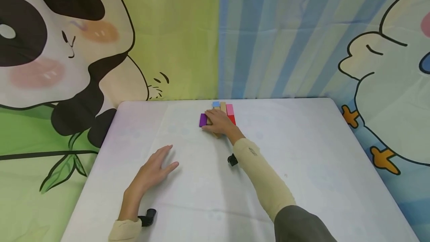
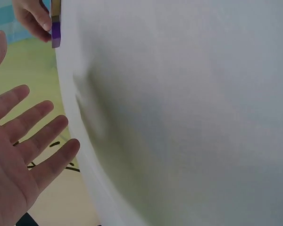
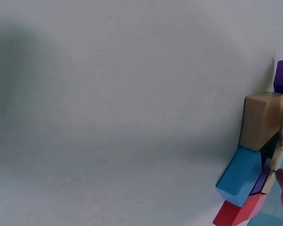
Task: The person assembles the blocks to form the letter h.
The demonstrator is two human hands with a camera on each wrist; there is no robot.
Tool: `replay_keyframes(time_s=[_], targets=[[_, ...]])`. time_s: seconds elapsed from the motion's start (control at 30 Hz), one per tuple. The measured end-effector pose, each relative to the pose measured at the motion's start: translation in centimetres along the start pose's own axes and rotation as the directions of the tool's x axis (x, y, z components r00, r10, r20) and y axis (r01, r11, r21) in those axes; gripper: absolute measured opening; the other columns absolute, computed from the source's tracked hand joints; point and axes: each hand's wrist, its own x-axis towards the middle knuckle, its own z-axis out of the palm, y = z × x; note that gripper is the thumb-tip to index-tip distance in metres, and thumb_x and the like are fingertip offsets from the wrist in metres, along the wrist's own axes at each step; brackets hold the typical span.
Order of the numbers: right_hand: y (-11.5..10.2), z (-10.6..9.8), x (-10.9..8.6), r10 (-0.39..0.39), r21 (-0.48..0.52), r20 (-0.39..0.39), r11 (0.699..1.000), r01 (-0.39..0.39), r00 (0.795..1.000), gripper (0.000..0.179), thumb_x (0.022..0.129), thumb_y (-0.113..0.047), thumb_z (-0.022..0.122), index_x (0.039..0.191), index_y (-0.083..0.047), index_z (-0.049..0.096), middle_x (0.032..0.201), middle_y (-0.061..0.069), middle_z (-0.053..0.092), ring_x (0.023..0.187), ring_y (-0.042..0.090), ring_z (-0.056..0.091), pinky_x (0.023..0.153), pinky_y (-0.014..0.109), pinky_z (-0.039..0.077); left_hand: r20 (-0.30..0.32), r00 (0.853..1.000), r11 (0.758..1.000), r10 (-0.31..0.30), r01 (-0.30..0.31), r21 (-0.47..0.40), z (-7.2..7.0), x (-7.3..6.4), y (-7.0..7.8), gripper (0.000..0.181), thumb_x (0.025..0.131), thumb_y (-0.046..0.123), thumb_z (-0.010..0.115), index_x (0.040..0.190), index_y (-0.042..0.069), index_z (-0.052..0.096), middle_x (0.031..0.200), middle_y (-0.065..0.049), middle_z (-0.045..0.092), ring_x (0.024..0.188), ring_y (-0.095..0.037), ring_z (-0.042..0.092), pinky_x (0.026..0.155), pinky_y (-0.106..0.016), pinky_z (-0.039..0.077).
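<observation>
Small coloured blocks sit together near the far edge of the table. My right hand point(image 1: 221, 121) reaches over them with its fingers spread, covering part of the group. A purple block point(image 1: 203, 120) shows just left of its fingertips. Beyond the hand are a blue block point(image 1: 216, 104) and a plain wooden block point(image 1: 223, 106); a pink block point(image 1: 230, 109) and a red block point(image 1: 232, 119) lie to its right. In the right wrist view, a wooden block point(image 3: 258, 123) stands beside a blue one point(image 3: 239, 176). My left hand point(image 1: 152, 171) hovers over the table, fingers extended, holding nothing.
A white-covered table point(image 1: 302, 160) stretches out on both sides of my arms. Behind it hangs a printed cloth backdrop point(image 1: 181, 36) with cartoon animals, close to the table's far edge. A small black device point(image 1: 147, 217) is strapped to my left wrist.
</observation>
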Motion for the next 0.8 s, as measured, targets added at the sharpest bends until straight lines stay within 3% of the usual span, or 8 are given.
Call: replay_keyframes(time_s=[0.3,0.57,0.8], targets=[[-1.3,-0.7,0.7,0.005,-0.051,0.005,0.999,-0.005,1.0,0.065,0.092,-0.043,0.063,0.144,-0.008,0.045,0.146,0.009,0.05,0.137,0.027,0.042,0.12,0.042,0.026,-0.021,1.0,1.0,-0.012,0.012,0.023,-0.2,-0.5,-0.9,0.077,0.09,0.06,0.056,0.152,0.021,0.031,0.157,-0.011,0.033,0.143,-0.037,0.032,0.109,-0.065,0.032],[-1.7,-0.4,1.1,0.035,-0.05,0.007,0.998,-0.035,0.999,0.064,0.09,-0.043,0.065,0.143,-0.012,0.046,0.144,0.007,0.051,0.133,0.024,0.043,0.116,0.039,0.033,-0.035,0.999,1.0,-0.014,0.015,0.023,-0.5,-0.8,-1.3,0.078,0.09,0.061,0.055,0.152,0.022,0.03,0.157,-0.01,0.033,0.143,-0.037,0.031,0.108,-0.065,0.033],[-2.5,0.4,1.0,0.019,-0.032,-0.046,0.999,-0.02,0.999,0.065,0.088,-0.048,0.066,0.137,-0.009,0.051,0.132,0.01,0.053,0.124,0.025,0.044,0.105,0.036,0.042,-0.039,0.999,1.0,-0.021,0.022,0.02,-0.6,-0.9,-1.4,0.077,0.091,0.057,0.057,0.152,0.021,0.03,0.157,-0.011,0.032,0.144,-0.037,0.029,0.109,-0.065,0.032]])
